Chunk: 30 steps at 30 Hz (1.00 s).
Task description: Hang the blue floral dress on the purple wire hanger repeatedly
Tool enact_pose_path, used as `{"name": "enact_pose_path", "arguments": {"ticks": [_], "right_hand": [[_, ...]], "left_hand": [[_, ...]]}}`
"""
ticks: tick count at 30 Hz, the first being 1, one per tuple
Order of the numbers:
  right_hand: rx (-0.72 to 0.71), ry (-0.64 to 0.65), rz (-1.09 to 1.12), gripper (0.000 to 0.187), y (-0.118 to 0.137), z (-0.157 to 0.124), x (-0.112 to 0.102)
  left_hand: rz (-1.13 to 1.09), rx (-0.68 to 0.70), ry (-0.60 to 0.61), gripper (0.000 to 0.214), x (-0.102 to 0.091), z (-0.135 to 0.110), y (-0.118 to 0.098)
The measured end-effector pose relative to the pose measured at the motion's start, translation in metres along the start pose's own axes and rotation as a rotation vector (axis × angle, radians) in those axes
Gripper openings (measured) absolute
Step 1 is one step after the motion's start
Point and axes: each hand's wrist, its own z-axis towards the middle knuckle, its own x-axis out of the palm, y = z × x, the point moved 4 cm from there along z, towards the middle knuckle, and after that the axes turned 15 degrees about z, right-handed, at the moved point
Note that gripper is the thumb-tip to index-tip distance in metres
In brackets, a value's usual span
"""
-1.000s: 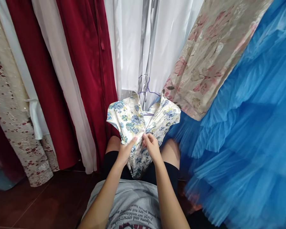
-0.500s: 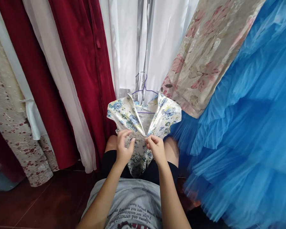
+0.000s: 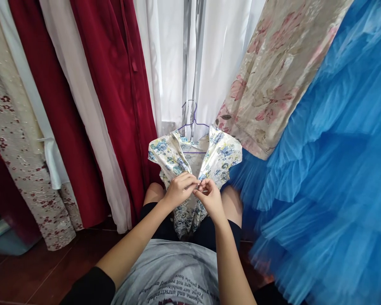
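Observation:
A white floral dress (image 3: 224, 159) with blue flowers and short sleeves lies over my lap, its V-shaped front opening facing up. It is on a purple hanger (image 3: 195, 123), whose hook points away from me. At the bottom of the V, my left hand (image 3: 182, 188) pinches the front edge of the cloth, fingertips pressed together. My right hand (image 3: 209, 197) pinches the same spot from the other side, so the fingertips of both hands meet. Whatever small fastening lies between the fingertips is hidden.
Dark red cloth (image 3: 114, 106) and pale garments hang on the left. White drapes (image 3: 171, 55) hang straight ahead. To the right are a beige garment with pink flowers (image 3: 266, 93) and a wide blue tulle skirt (image 3: 346, 182). A grey-blue bin (image 3: 11, 243) stands on the dark tiled floor (image 3: 51, 271).
My left hand has moved right from above the cloth, its fingers closing on the front edge beside my right hand. My right hand stays pinched at the V. The view has shifted slightly.

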Motion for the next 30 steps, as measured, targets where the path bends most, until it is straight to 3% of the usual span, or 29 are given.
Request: {"name": "enact_pose_path", "arguments": {"ticks": [2, 4, 8, 11, 15, 17, 19, 24, 30], "right_hand": [[-0.041, -0.051, -0.081, 0.027, -0.004, 0.001, -0.005], [-0.066, -0.017, -0.136, 0.021, -0.006, 0.001, -0.005], [-0.106, 0.020, -0.154, 0.035, -0.003, 0.000, -0.005], [-0.060, 0.052, -0.170, 0.042, 0.001, 0.001, -0.006], [0.007, 0.097, -0.159, 0.044, 0.005, -0.001, -0.005], [0.055, 0.133, -0.162, 0.044, 0.001, -0.005, -0.002], [0.090, 0.164, -0.161, 0.044, -0.004, -0.010, 0.000], [0.043, 0.128, -0.187, 0.036, 0.003, 0.002, 0.001], [-0.032, 0.131, -0.057, 0.049, 0.050, 0.092, 0.029]], "left_hand": [[-0.030, 0.009, 0.005, 0.022, 0.002, -0.001, -0.002], [-0.059, 0.010, -0.001, 0.020, 0.002, 0.001, -0.008], [-0.083, -0.043, -0.130, 0.014, -0.012, 0.026, -0.012], [0.011, -0.094, -0.226, 0.009, -0.029, 0.070, 0.001], [0.157, -0.140, -0.298, 0.007, -0.048, 0.143, 0.035], [0.129, -0.189, -0.324, 0.007, -0.054, 0.170, 0.053], [0.043, -0.197, -0.272, 0.006, -0.057, 0.184, 0.063], [0.074, -0.019, -0.123, 0.008, -0.074, 0.171, 0.046], [0.182, 0.199, 0.074, 0.022, -0.079, 0.148, 0.029]]}}
